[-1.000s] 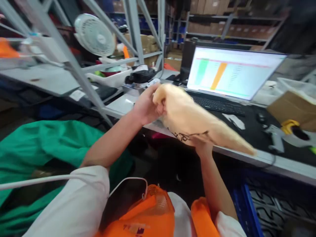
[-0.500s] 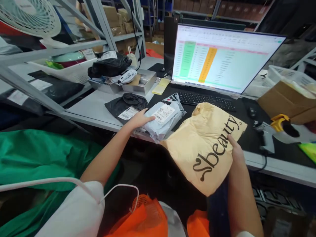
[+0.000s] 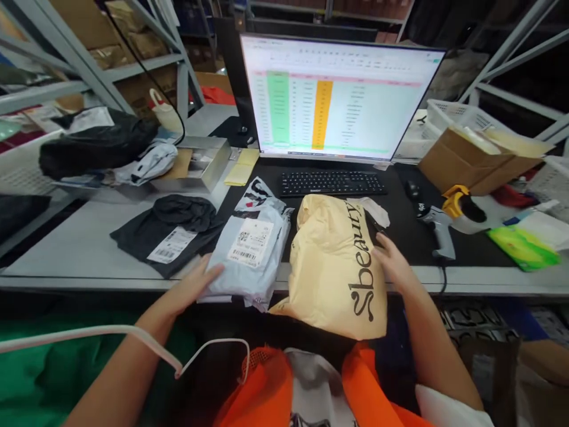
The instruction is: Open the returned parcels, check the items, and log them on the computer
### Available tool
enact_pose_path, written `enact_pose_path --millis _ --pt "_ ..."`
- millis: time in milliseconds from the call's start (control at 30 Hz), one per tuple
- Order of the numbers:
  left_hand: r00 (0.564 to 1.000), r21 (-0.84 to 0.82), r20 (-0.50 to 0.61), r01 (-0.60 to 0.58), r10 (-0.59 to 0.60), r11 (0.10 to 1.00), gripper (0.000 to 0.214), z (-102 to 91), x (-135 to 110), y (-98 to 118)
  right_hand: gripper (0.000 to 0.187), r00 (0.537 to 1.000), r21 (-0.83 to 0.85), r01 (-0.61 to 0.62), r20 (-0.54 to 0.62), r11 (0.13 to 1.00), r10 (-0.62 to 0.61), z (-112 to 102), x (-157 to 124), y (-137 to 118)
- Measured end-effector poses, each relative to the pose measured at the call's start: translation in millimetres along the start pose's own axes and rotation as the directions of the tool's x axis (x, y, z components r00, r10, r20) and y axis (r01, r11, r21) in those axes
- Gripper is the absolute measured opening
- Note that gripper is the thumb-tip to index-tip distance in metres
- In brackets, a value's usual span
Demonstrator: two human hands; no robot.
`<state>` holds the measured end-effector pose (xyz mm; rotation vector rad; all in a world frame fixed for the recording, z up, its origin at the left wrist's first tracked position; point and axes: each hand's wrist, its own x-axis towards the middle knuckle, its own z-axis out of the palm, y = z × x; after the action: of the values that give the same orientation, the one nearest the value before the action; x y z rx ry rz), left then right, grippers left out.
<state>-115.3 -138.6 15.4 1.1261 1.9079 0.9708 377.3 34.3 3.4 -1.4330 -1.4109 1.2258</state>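
Note:
My left hand (image 3: 192, 286) rests with fingers stretched flat on the near corner of a grey mailer bag (image 3: 249, 252) that carries a white barcode label. My right hand (image 3: 393, 265) lies open against the right edge of a tan padded envelope (image 3: 334, 267) printed "Sbeauty", which hangs over the desk's front edge (image 3: 466, 279). A black bag with a label (image 3: 166, 231) lies left of the grey mailer. Both parcels sit in front of a black keyboard (image 3: 332, 182).
A monitor (image 3: 338, 98) showing a spreadsheet stands behind the keyboard. A barcode scanner (image 3: 440, 228) and a mouse (image 3: 412, 188) lie at right, near a cardboard box (image 3: 471, 157) and a green packet (image 3: 524, 248). A metal tray (image 3: 202, 163) and black bags (image 3: 95, 145) sit at left.
The tan envelope came down from mid-air onto the desk edge and turned upright. My left hand let go of it and settled on the grey mailer. The view swung right.

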Motion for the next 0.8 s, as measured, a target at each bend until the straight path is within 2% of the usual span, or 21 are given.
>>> enact_pose_path --millis 100,167,267,367,433,500,567,600,667,733,800 --pt "0.998 0.024 0.053 -0.034 0.033 0.999 0.098 12.7 -18 7 0.081 0.992 -0.256 0.127 0.044 0.958 -0.119 12 -16 8" --pt "0.994 -0.064 0.111 -0.008 0.015 0.998 0.099 22.5 -27 16 0.077 0.981 -0.331 0.191 0.028 0.924 -0.193 23 -19 8" --pt "0.991 -0.281 0.133 0.063 -0.026 0.958 0.100 39.1 -34 31 0.074 0.974 -0.318 0.206 -0.023 0.926 -0.225 33 -15 2" --pt "0.988 -0.467 0.094 0.154 -0.124 0.871 0.106 47.6 -39 38 0.085 0.982 -0.248 0.156 -0.069 0.956 -0.178 36 -6 -6" --pt "0.979 -0.538 0.029 0.186 -0.203 0.822 0.106 42.7 -47 35 0.096 0.993 -0.147 0.089 -0.058 0.985 -0.099 36 4 -9" --pt "0.960 -0.584 -0.110 0.147 -0.257 0.798 0.101 29.7 -61 27 0.102 0.999 -0.066 0.033 -0.006 0.997 -0.034 38 15 -11" --pt "0.912 -0.618 -0.284 0.061 -0.295 0.784 0.087 12.7 -79 18 0.100 0.999 -0.056 0.022 0.049 0.998 -0.020 41 25 -14" --pt "0.871 -0.626 -0.374 0.018 -0.320 0.780 0.079 4.5 -90 16 0.096 0.996 -0.071 0.037 0.080 0.997 -0.031 44 30 -17" --pt "0.757 -0.616 -0.540 -0.058 -0.368 0.785 0.064 -9.2 -111 15 0.077 0.984 -0.089 0.102 0.154 0.991 -0.088 50 38 -28" --pt "0.655 -0.576 -0.659 -0.124 -0.370 0.808 0.059 -18.8 -129 21 0.052 0.953 -0.067 0.218 0.231 0.974 -0.198 60 44 -47" --pt "0.621 -0.511 -0.728 -0.210 -0.290 0.834 0.063 -26.7 -145 32 0.034 0.892 -0.004 0.366 0.288 0.931 -0.349 74 47 -77"
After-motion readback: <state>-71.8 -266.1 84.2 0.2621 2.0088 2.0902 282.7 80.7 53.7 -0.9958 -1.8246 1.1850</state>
